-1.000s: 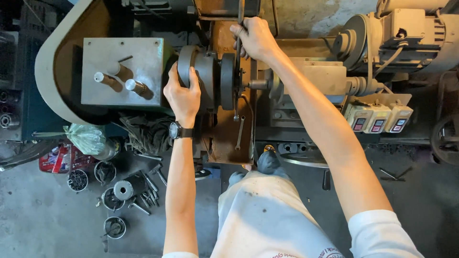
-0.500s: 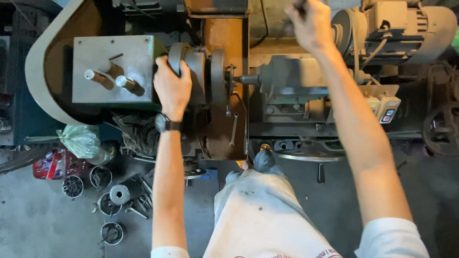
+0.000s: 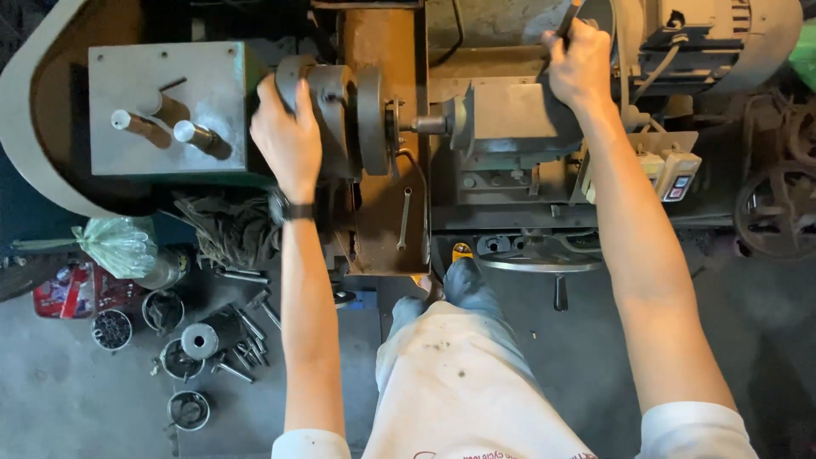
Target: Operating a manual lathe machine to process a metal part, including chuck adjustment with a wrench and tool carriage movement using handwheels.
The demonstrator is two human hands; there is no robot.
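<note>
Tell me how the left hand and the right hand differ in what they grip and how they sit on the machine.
The left hand lies palm-down over the round grey chuck, fingers spread across its rim; the right hand is closed in a fist around a thin dark lever. The left hand has a black wristwatch behind it; the right wrist is bare. The left hand sits nearer the gearbox with its two knobs. Both are bare, arms outstretched.

A red printed packet (image 3: 61,291) is seen on the floor at far left, beside a knotted clear-green plastic bag (image 3: 117,245); small red-and-white labels (image 3: 677,187) are borne by the beige switch boxes at right
</note>
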